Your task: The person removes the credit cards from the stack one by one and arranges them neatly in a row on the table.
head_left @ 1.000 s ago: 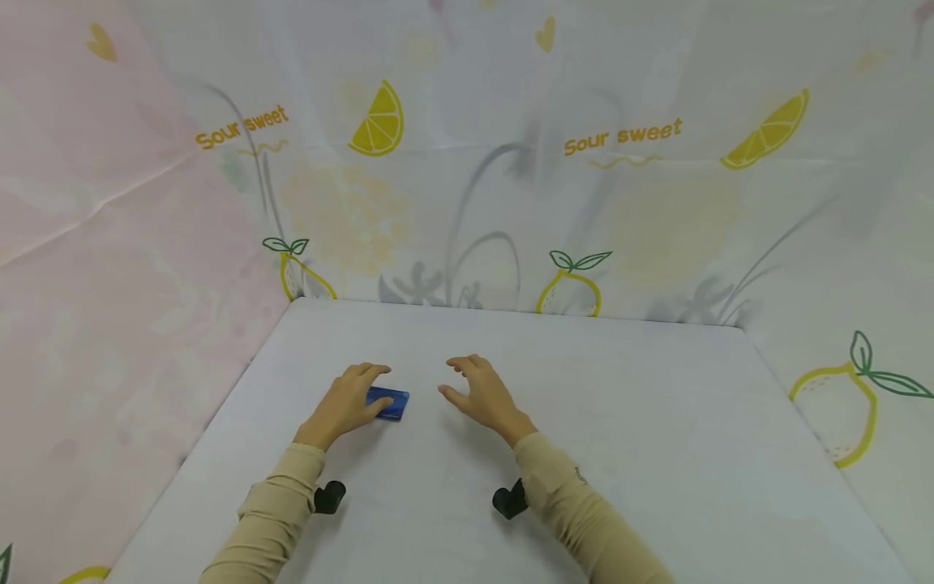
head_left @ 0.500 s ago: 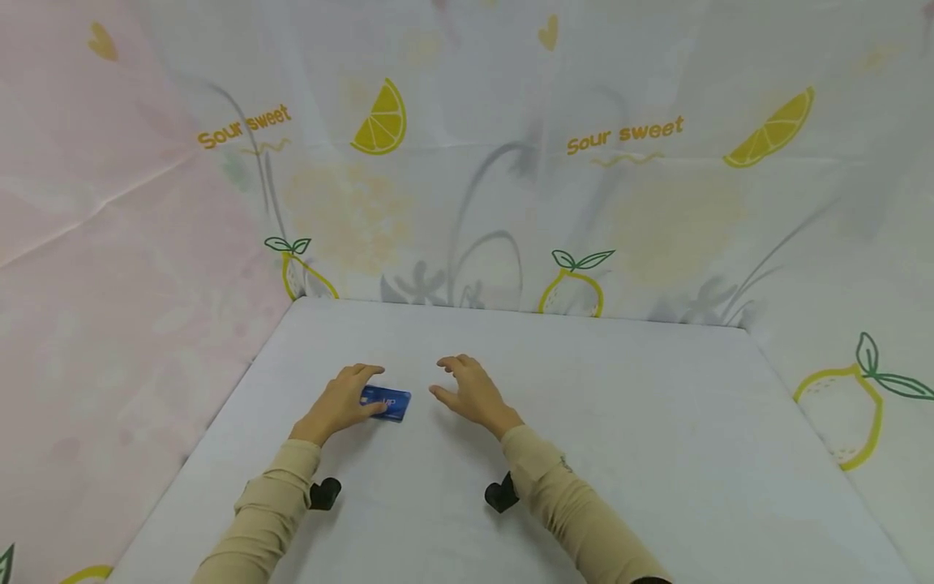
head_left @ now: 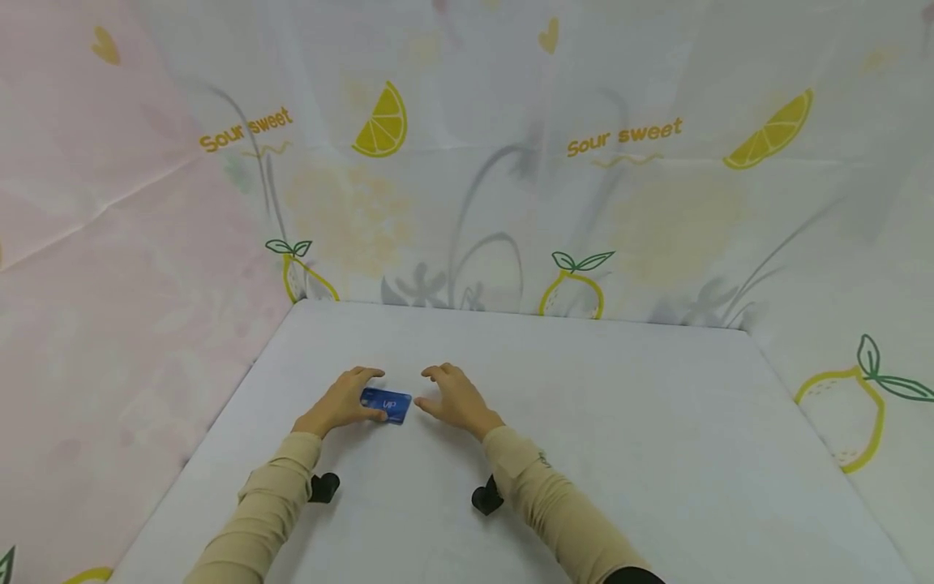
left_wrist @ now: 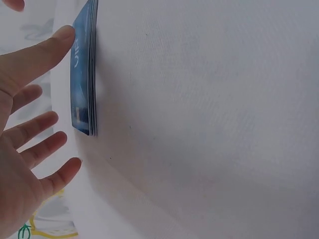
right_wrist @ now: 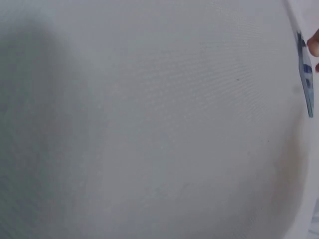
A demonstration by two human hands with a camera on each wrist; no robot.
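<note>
Left hand [head_left: 341, 404], nearer, and right hand [head_left: 456, 400], fingers unclenched, flank the card stack [head_left: 394, 402], its long axis roughly paralleling the far edge of the table [head_left: 620, 422].

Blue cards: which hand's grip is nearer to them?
Left. The left grip is at the left end of the blue cards, its thumb overlapping them in the head view; the right grip is beyond their right end, across a small gap.

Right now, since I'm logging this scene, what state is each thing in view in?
Blue card stack: lying flat, VIP print up, edges nearly flush.
Left hand: fingers extended, thumb over the stack; contact unclear.
Right hand: fingers gently bent, holding nothing, beside the stack.
Left sleeve: wrinkled.
Right sleeve: wrinkled.
Patterned backdrop: hanging, creased.
</note>
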